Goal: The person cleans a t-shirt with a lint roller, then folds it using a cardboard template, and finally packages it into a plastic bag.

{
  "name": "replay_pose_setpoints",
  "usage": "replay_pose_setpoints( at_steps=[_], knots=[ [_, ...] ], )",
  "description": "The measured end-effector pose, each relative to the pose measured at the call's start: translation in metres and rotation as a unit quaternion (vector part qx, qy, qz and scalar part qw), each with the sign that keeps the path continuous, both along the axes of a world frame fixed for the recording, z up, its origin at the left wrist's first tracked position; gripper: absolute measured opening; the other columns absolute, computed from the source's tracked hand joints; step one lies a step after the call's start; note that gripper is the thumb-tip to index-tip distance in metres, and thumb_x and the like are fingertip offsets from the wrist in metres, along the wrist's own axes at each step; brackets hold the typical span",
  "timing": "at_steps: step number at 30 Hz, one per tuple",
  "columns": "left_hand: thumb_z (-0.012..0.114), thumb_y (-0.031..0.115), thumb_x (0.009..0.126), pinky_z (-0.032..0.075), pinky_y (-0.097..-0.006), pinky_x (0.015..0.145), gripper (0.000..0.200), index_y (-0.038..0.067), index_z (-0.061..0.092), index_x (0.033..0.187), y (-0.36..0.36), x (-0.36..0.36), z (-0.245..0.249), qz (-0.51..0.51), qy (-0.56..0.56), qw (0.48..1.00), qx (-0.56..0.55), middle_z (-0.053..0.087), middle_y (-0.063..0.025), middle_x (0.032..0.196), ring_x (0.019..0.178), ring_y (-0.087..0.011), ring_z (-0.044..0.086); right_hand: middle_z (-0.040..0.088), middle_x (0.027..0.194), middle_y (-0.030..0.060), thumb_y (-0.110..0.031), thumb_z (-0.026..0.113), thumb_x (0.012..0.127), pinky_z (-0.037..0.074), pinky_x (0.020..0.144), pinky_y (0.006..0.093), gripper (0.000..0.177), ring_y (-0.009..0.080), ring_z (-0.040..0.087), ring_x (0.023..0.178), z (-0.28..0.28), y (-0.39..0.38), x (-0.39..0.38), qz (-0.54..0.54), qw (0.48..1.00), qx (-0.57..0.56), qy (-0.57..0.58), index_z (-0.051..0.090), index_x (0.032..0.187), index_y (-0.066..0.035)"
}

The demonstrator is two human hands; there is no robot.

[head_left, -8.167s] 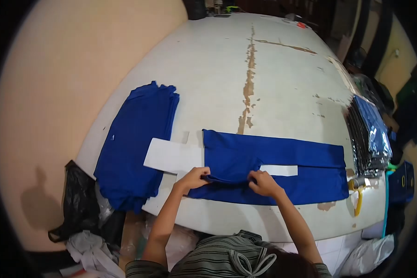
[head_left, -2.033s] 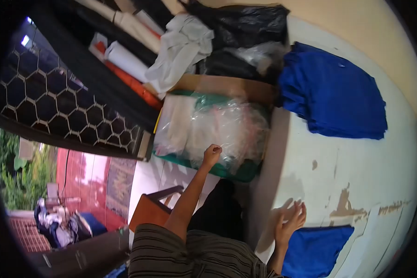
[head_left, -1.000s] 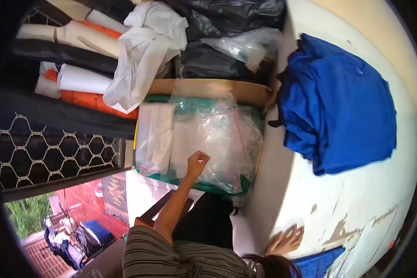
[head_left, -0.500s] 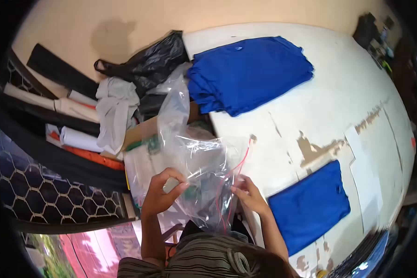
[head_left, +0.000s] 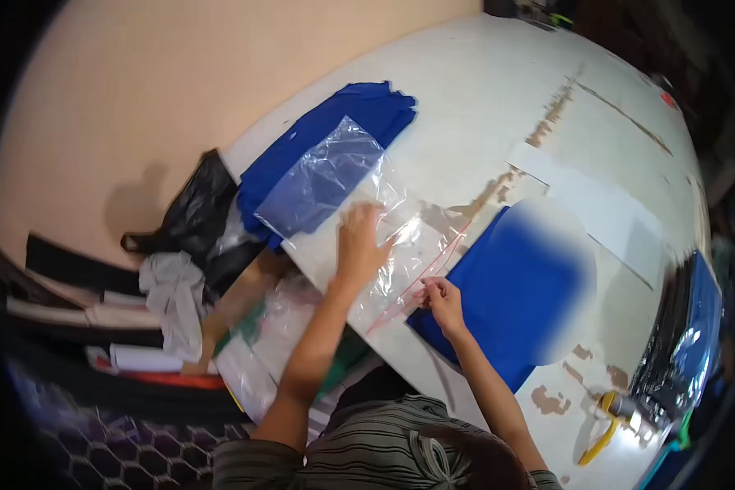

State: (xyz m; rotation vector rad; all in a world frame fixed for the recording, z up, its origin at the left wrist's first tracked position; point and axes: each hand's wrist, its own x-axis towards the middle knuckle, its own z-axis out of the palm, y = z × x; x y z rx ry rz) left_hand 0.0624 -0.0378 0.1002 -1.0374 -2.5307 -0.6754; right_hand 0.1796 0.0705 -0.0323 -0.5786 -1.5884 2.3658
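Note:
A clear plastic bag [head_left: 322,181] with a red line along its near edge lies spread over the table, its far end on a pile of blue cloth garments [head_left: 359,104]. My left hand [head_left: 363,245] rests on the middle of the bag, fingers stretched out and a little blurred. At the red-lined edge, my right hand [head_left: 442,304] pinches the bag between thumb and fingers. A folded blue garment [head_left: 486,298] lies just right of the bag, partly blurred.
A box of loose plastic bags [head_left: 282,322] stands by the table's left edge. Beyond it are a black plastic bag [head_left: 200,200] and a grey cloth [head_left: 171,298]. Yellow-handled scissors or pliers [head_left: 600,441] and shiny packed items [head_left: 682,351] lie at the right.
The clear bag has come from over the box to lie flat on the table. My left hand went from a pinch to stretched fingers on the bag. The view has turned right.

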Motion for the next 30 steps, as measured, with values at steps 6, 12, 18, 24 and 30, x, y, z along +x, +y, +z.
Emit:
replay_pose_setpoints(
  at_steps=[6, 12, 18, 24, 30],
  knots=[
    [0.062, 0.027, 0.072, 0.042, -0.0402, 0.074, 0.037, 0.005, 0.052, 0.100, 0.018, 0.028, -0.121, -0.098, -0.166, 0.981, -0.024, 0.052, -0.0149, 0.095, 0.089, -0.0315, 0.050, 0.060, 0.073, 0.0105, -0.015, 0.043, 0.088, 0.049, 0.054, 0.0246, 0.017, 0.0140, 0.058, 0.061, -0.032, 0.017, 0.002, -0.034, 0.999, -0.021, -0.018, 0.050, 0.090, 0.000],
    [0.055, 0.018, 0.077, 0.045, -0.0344, 0.064, 0.016, 0.003, 0.058, 0.084, 0.013, 0.025, -0.146, -0.154, -0.255, 0.954, 0.029, 0.057, -0.0118, 0.077, 0.074, -0.0269, 0.056, 0.060, 0.072, 0.0123, -0.013, 0.041, 0.089, 0.049, 0.049, 0.0246, 0.017, 0.0153, 0.058, 0.054, -0.035, 0.017, 0.004, -0.020, 0.994, 0.046, -0.100, 0.047, 0.088, 0.002],
    [0.049, 0.000, 0.078, 0.043, -0.0227, 0.055, 0.008, 0.003, 0.056, 0.081, 0.005, -0.019, -0.107, -0.025, -0.445, 0.865, 0.229, 0.057, -0.0048, 0.073, 0.065, -0.0098, 0.054, 0.059, 0.071, 0.0123, -0.014, 0.042, 0.089, 0.048, 0.043, 0.0241, 0.017, 0.0153, 0.058, 0.051, -0.032, 0.017, 0.006, -0.072, 0.989, 0.055, -0.121, 0.045, 0.091, 0.003],
    [0.052, -0.002, 0.074, 0.045, -0.0240, 0.057, 0.023, 0.001, 0.048, 0.097, -0.009, -0.040, -0.070, -0.214, -0.388, 0.891, 0.097, 0.057, -0.0071, 0.080, 0.063, -0.0121, 0.054, 0.057, 0.074, 0.0103, -0.012, 0.048, 0.085, 0.048, 0.050, 0.0273, 0.020, 0.0171, 0.057, 0.058, -0.019, 0.006, 0.012, -0.205, 0.965, 0.138, -0.084, 0.044, 0.099, 0.002],
    [0.058, -0.004, 0.066, 0.046, -0.0264, 0.063, 0.045, 0.002, 0.044, 0.109, -0.004, -0.015, -0.092, -0.231, -0.314, 0.920, 0.032, 0.052, -0.0105, 0.096, 0.070, -0.0188, 0.056, 0.052, 0.084, 0.0091, -0.010, 0.057, 0.077, 0.044, 0.066, 0.0325, 0.027, 0.0226, 0.052, 0.076, 0.032, -0.007, 0.059, -0.160, 0.781, 0.601, -0.061, 0.049, 0.101, -0.002]
  ],
)
